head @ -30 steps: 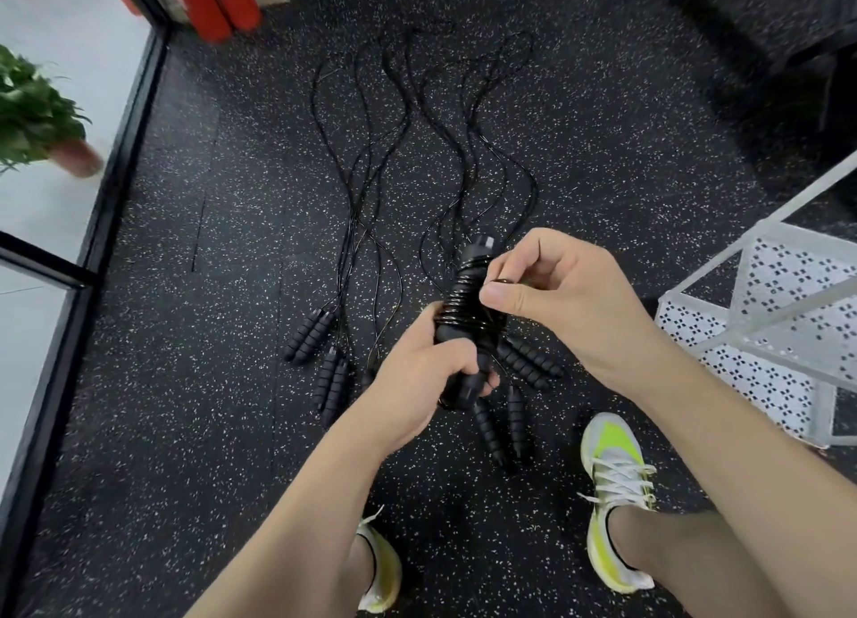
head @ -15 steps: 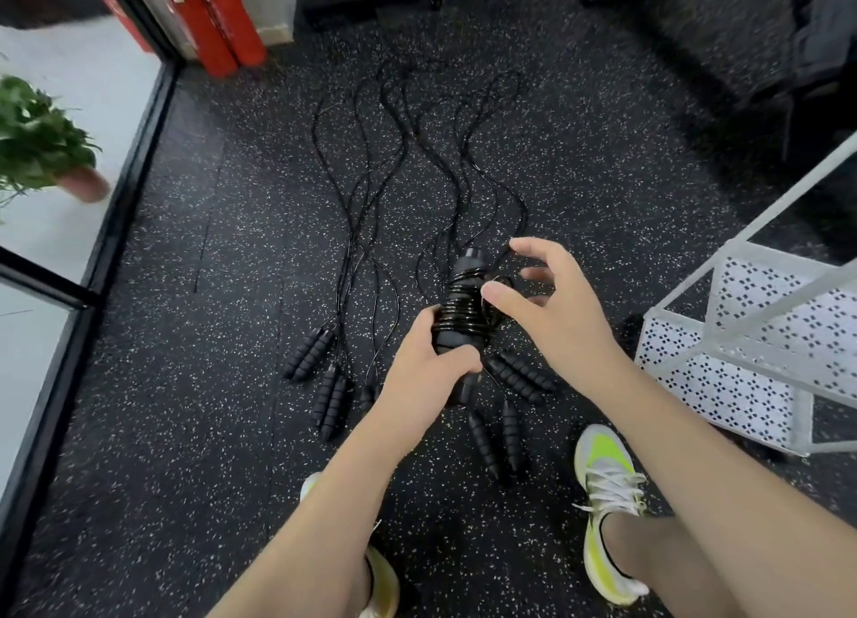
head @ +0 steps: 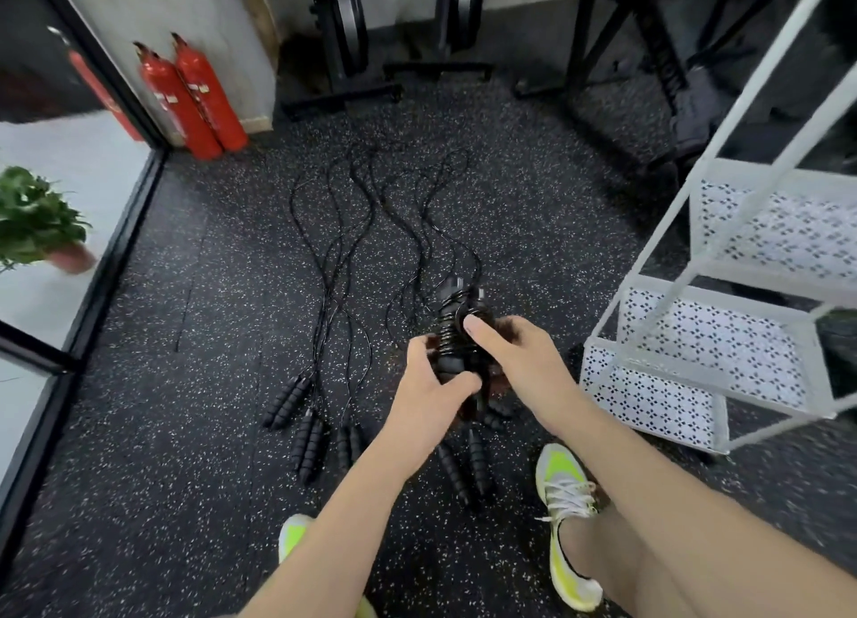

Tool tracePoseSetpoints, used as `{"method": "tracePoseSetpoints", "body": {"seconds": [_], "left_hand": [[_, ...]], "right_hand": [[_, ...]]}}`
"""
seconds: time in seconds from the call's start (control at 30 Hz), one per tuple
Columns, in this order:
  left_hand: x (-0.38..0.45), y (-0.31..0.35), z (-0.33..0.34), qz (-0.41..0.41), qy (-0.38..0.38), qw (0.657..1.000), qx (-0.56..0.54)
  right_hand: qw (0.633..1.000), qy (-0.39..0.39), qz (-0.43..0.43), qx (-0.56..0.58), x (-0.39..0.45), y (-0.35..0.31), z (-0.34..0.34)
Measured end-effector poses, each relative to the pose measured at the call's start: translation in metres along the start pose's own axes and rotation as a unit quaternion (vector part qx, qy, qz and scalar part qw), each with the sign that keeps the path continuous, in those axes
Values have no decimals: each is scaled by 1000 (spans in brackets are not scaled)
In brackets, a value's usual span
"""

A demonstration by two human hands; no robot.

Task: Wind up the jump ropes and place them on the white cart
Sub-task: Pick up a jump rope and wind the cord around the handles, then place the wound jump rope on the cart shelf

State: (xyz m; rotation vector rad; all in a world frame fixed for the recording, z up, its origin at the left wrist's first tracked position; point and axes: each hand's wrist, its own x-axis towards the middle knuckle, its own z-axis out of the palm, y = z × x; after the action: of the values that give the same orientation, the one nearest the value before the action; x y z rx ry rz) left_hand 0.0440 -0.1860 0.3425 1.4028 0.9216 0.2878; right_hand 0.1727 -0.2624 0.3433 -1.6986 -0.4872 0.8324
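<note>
My left hand [head: 433,392] grips the lower part of a pair of black jump-rope handles with cord coiled round them, the wound jump rope [head: 457,334], held upright above the floor. My right hand [head: 514,362] wraps the bundle from the right, its thumb pressed on the coils. Several more black jump ropes [head: 343,265] lie stretched out on the speckled floor, their ribbed handles [head: 290,399] nearest me. The white cart [head: 695,362] with perforated shelves stands to the right of my hands.
Two red fire extinguishers [head: 195,98] stand by the wall at the back left. A potted plant [head: 35,221] sits beyond the glass partition on the left. Black gym machines [head: 352,38] line the back. My feet in yellow-white shoes [head: 568,515] stand below the hands.
My right hand has closed from spread fingers onto the wound bundle. The view has tilted up, showing the back wall and more of the cart.
</note>
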Motion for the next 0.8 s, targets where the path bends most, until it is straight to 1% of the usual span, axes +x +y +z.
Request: {"method": "tracePoseSetpoints", "body": {"seconds": [0.1, 0.17, 0.23, 0.3, 0.4, 0.57, 0.67, 0.77, 0.8], "left_hand": [[-14, 15, 19, 48, 15, 995, 85], [-26, 28, 34, 89, 24, 988, 128], [-40, 43, 50, 126, 31, 982, 135], [-55, 59, 66, 150, 19, 979, 133], [-76, 81, 88, 177, -5, 971, 163], [-100, 114, 133, 233, -11, 953, 196], [-113, 138, 164, 268, -28, 937, 221], [-122, 162, 190, 307, -51, 911, 270], [-125, 170, 198, 313, -60, 908, 273]], "right_hand": [[999, 26, 5, -35, -11, -12, -22], [999, 40, 6, -30, -20, -21, -38], [998, 55, 4, -26, -31, -32, -53], [997, 75, -1, -17, -43, -43, -70], [991, 126, -25, -21, -62, -61, -99], [988, 149, -38, 14, -91, -93, -152], [985, 163, -41, 23, -108, -114, -183], [982, 180, -59, 25, -126, -137, -214], [980, 188, -62, 22, -131, -145, -225]]}}
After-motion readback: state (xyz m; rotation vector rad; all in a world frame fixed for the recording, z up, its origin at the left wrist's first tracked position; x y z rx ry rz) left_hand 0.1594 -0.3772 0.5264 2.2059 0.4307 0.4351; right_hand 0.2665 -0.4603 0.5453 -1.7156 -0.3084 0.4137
